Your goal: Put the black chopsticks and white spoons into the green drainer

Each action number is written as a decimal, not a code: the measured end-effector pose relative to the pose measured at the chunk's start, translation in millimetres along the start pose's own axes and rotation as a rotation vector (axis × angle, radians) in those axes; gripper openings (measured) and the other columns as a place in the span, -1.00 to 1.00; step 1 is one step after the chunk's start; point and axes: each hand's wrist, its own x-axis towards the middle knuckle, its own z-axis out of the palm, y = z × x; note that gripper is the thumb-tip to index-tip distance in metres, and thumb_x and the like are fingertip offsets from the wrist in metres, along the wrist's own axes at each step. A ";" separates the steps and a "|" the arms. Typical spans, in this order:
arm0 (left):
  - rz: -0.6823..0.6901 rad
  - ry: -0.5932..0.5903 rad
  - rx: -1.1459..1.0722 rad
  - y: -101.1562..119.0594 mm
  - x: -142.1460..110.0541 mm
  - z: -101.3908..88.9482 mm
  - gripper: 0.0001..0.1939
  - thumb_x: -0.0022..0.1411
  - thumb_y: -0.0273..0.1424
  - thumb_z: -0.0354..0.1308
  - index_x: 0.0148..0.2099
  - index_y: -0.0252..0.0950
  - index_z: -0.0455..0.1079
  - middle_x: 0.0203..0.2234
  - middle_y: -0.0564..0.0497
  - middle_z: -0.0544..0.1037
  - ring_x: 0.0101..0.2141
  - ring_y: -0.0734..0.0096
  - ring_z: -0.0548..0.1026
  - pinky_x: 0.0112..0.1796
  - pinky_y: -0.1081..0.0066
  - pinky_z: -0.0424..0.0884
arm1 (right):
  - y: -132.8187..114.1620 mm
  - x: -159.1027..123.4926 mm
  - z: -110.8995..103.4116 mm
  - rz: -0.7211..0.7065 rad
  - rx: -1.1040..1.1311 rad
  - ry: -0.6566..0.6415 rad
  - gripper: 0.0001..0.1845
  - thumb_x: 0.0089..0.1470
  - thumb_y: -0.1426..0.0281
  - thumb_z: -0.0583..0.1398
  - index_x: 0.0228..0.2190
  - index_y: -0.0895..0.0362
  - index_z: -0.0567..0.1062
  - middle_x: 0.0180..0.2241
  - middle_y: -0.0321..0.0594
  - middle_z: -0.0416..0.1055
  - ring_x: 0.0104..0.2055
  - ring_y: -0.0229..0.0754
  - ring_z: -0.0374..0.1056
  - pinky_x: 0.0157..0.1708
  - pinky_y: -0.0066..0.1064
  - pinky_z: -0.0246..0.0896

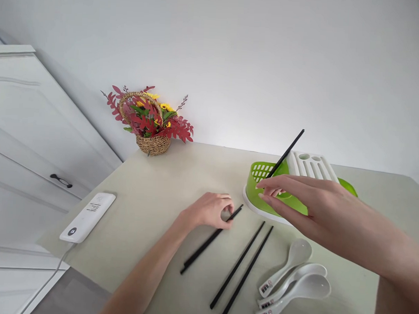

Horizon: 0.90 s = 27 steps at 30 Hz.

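Note:
My left hand [212, 210] is closed around a pair of black chopsticks [203, 250], thumb and fingertips near their upper end, low over the tabletop. My right hand [308, 203] is in front of a green cutlery holder [254, 193] with a white base. Its thumb and index finger are stretched out slightly apart, with nothing visible between them. Behind those fingers, a dark chopstick [289, 150] leans up out of the holder's perforated basket; its lower end is hidden. Two more black chopsticks [248, 270] lie side by side between my hands.
Three white spoons [297, 283] with labelled handles lie at the front right. A slotted white rack [311, 165] tops the holder. A wicker basket of flowers [153, 144] stands by the wall. A white device [88, 216] with a cable sits on the left table edge, near a white cabinet [40, 135].

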 end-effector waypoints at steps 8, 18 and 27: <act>-0.206 0.217 0.082 -43.0 -11.1 -14.7 -0.86 0.29 -0.43 0.19 -0.15 -0.21 0.57 -0.21 0.03 0.64 -0.22 0.29 0.60 -0.18 0.37 0.42 | -0.9 -1.1 3.0 0.010 -0.003 -0.021 -0.60 0.45 0.13 0.01 0.03 -0.05 0.58 0.02 -0.23 0.63 -0.12 -0.02 0.60 -0.28 -0.24 0.48; -0.176 0.420 0.029 -58.4 -9.8 0.6 -0.74 0.53 -0.33 0.07 0.02 -0.22 0.59 -0.16 -0.02 0.68 -0.18 0.35 0.61 -0.12 0.39 0.43 | -1.5 -1.8 3.9 0.003 -0.006 -0.049 -0.61 0.45 0.15 0.02 0.04 -0.04 0.58 0.05 -0.22 0.61 -0.08 -0.02 0.60 -0.25 -0.22 0.49; -0.104 0.872 -0.266 -18.3 0.8 -14.7 -0.63 0.54 -0.16 0.06 -0.05 -0.27 0.60 -0.37 -0.04 0.56 -0.39 0.41 0.42 -0.27 0.42 0.34 | -7.3 2.4 7.5 -0.030 0.001 -0.075 -0.65 0.45 0.18 0.04 0.02 -0.05 0.57 0.01 -0.20 0.62 -0.10 -0.01 0.60 -0.30 -0.25 0.47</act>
